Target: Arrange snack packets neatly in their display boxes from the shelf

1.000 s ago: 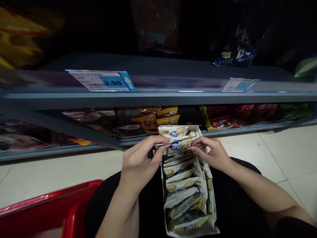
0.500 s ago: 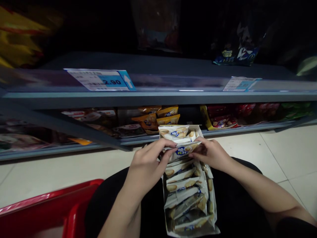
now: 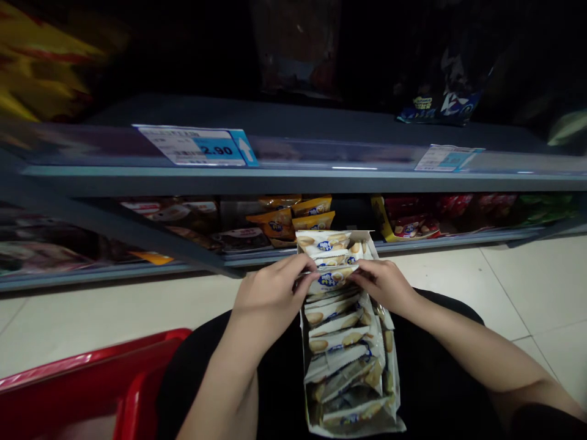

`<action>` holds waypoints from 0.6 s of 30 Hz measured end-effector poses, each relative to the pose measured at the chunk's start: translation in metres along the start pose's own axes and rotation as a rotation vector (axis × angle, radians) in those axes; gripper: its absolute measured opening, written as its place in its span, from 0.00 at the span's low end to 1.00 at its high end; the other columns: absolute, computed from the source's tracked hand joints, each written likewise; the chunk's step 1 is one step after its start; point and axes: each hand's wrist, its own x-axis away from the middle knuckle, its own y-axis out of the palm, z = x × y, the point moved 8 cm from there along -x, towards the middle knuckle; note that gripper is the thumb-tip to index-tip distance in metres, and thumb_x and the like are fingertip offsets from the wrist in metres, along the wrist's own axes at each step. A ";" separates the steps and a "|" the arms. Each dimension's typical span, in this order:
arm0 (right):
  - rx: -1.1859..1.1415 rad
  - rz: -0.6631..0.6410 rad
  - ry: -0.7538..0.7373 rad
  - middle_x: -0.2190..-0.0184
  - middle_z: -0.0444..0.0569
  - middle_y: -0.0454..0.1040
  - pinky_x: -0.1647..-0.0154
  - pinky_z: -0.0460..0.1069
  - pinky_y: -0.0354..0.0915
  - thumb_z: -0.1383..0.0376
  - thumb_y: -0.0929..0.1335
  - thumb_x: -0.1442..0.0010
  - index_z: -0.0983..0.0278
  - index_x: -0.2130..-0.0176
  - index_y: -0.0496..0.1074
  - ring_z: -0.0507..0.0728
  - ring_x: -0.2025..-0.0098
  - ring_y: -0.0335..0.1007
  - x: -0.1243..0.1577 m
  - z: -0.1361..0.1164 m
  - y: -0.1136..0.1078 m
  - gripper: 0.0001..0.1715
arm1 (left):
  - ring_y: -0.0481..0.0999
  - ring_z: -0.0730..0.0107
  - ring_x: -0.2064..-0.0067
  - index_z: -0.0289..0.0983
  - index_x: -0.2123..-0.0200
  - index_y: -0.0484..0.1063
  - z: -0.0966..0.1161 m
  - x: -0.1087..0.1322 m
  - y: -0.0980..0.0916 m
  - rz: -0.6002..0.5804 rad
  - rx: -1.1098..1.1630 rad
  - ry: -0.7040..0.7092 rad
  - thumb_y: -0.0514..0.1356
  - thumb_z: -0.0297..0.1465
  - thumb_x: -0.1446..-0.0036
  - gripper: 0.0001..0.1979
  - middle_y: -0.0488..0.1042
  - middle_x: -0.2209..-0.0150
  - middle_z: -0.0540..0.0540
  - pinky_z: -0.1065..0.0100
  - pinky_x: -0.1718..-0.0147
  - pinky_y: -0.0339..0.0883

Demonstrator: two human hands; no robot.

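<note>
An open white box point(image 3: 303, 366) lies lengthwise between the person's black-clad legs, filled with a row of white snack packets point(image 3: 342, 339) with blue logos. Near its far end, one white packet point(image 3: 331, 280) is pinched at both upper corners. My left hand point(image 3: 270, 299) holds its left edge between thumb and fingers, and my right hand point(image 3: 387, 286) grips its right edge. More packets point(image 3: 323, 242) stand behind it at the far end of the box.
A red basket point(image 3: 92, 373) sits at the lower left. Ahead runs a grey shelf point(image 3: 293, 183) with price tags point(image 3: 208, 146). Below it are orange packets point(image 3: 277, 225) and a yellow-edged box point(image 3: 380, 217) of red packets. Pale floor tiles point(image 3: 486, 281) show at right.
Both hands have shifted slightly on the pinched packet, which now sits a little lower and to the left, with its front more visible. The view has moved slightly.
</note>
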 end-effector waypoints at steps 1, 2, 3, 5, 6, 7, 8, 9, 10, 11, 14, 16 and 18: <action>0.009 -0.012 -0.004 0.69 0.46 0.80 0.67 0.45 0.61 0.65 0.67 0.37 0.60 0.64 0.75 0.54 0.67 0.75 0.000 0.000 0.000 0.06 | 0.77 0.66 0.68 0.44 0.65 0.73 0.001 0.001 -0.002 -0.001 0.029 0.018 0.58 0.36 0.41 0.05 0.80 0.65 0.51 0.69 0.68 0.64; 0.007 -0.033 -0.014 0.68 0.46 0.80 0.67 0.46 0.62 0.65 0.67 0.38 0.60 0.63 0.76 0.54 0.67 0.75 0.001 -0.001 0.000 0.06 | 0.77 0.66 0.68 0.44 0.66 0.74 0.001 0.001 -0.003 -0.013 0.071 0.033 0.60 0.38 0.42 0.06 0.80 0.65 0.51 0.69 0.68 0.65; -0.003 -0.050 -0.025 0.66 0.46 0.80 0.66 0.46 0.63 0.66 0.68 0.39 0.59 0.61 0.76 0.54 0.66 0.75 0.001 -0.001 -0.003 0.06 | 0.77 0.67 0.69 0.44 0.66 0.75 -0.002 0.002 -0.006 -0.016 0.125 0.038 0.62 0.40 0.44 0.07 0.80 0.66 0.51 0.70 0.69 0.65; -0.037 -0.028 -0.025 0.62 0.47 0.80 0.66 0.46 0.66 0.64 0.70 0.41 0.59 0.59 0.76 0.55 0.65 0.76 0.003 0.002 -0.017 0.09 | 0.77 0.67 0.69 0.43 0.66 0.76 -0.013 0.003 -0.017 0.043 0.241 0.004 0.62 0.43 0.45 0.11 0.80 0.68 0.50 0.71 0.71 0.66; -0.046 0.015 -0.001 0.61 0.48 0.80 0.68 0.46 0.67 0.61 0.70 0.41 0.59 0.58 0.76 0.55 0.64 0.76 0.004 0.007 -0.029 0.10 | 0.78 0.67 0.69 0.42 0.67 0.76 -0.021 0.003 -0.024 0.098 0.288 -0.025 0.61 0.45 0.44 0.13 0.80 0.68 0.49 0.71 0.72 0.67; -0.046 0.064 0.041 0.61 0.48 0.80 0.69 0.47 0.67 0.59 0.69 0.41 0.60 0.57 0.75 0.55 0.64 0.77 0.005 0.014 -0.041 0.12 | 0.78 0.67 0.69 0.41 0.68 0.76 -0.031 0.003 -0.030 0.150 0.318 -0.059 0.59 0.45 0.43 0.14 0.80 0.69 0.48 0.72 0.71 0.67; -0.034 0.105 0.097 0.63 0.49 0.80 0.70 0.47 0.68 0.56 0.69 0.40 0.60 0.58 0.75 0.56 0.66 0.77 0.007 0.023 -0.053 0.13 | 0.79 0.66 0.68 0.40 0.68 0.76 -0.040 0.002 -0.034 0.186 0.328 -0.093 0.57 0.45 0.41 0.15 0.80 0.70 0.48 0.72 0.71 0.68; -0.012 0.117 0.160 0.66 0.49 0.80 0.70 0.47 0.68 0.55 0.68 0.39 0.61 0.58 0.74 0.56 0.67 0.77 0.008 0.033 -0.062 0.15 | 0.79 0.66 0.68 0.40 0.69 0.75 -0.048 0.001 -0.034 0.189 0.326 -0.124 0.56 0.45 0.40 0.16 0.79 0.71 0.47 0.71 0.71 0.68; 0.016 0.091 0.225 0.70 0.49 0.80 0.70 0.48 0.68 0.54 0.67 0.38 0.62 0.58 0.74 0.56 0.70 0.77 0.008 0.043 -0.066 0.16 | 0.79 0.65 0.69 0.39 0.68 0.74 -0.054 -0.002 -0.030 0.160 0.318 -0.152 0.55 0.45 0.40 0.16 0.79 0.71 0.47 0.71 0.71 0.68; 0.041 0.025 0.286 0.73 0.48 0.79 0.70 0.48 0.69 0.54 0.66 0.38 0.63 0.57 0.73 0.56 0.72 0.77 0.009 0.054 -0.065 0.18 | 0.79 0.64 0.70 0.39 0.68 0.73 -0.059 -0.005 -0.024 0.109 0.307 -0.178 0.55 0.45 0.40 0.16 0.79 0.72 0.47 0.70 0.71 0.68; 0.010 -0.300 0.452 0.77 0.48 0.78 0.78 0.46 0.66 0.52 0.65 0.37 0.66 0.53 0.72 0.55 0.77 0.76 0.013 0.079 -0.043 0.22 | 0.79 0.64 0.74 0.39 0.63 0.73 -0.063 -0.013 0.005 -0.112 0.271 -0.214 0.53 0.42 0.41 0.14 0.79 0.73 0.48 0.69 0.75 0.66; -0.109 -0.480 0.522 0.76 0.49 0.78 0.82 0.44 0.64 0.52 0.63 0.36 0.65 0.51 0.71 0.55 0.77 0.75 0.017 0.085 -0.026 0.22 | 0.79 0.63 0.74 0.39 0.60 0.73 -0.060 -0.015 0.021 -0.223 0.242 -0.201 0.53 0.40 0.42 0.14 0.79 0.73 0.47 0.69 0.76 0.65; -0.221 -0.565 0.544 0.75 0.48 0.79 0.84 0.42 0.63 0.55 0.64 0.36 0.64 0.48 0.69 0.53 0.77 0.76 0.021 0.083 -0.016 0.21 | 0.79 0.63 0.73 0.38 0.59 0.72 -0.059 -0.014 0.034 -0.308 0.244 -0.175 0.53 0.39 0.43 0.14 0.80 0.71 0.46 0.68 0.74 0.66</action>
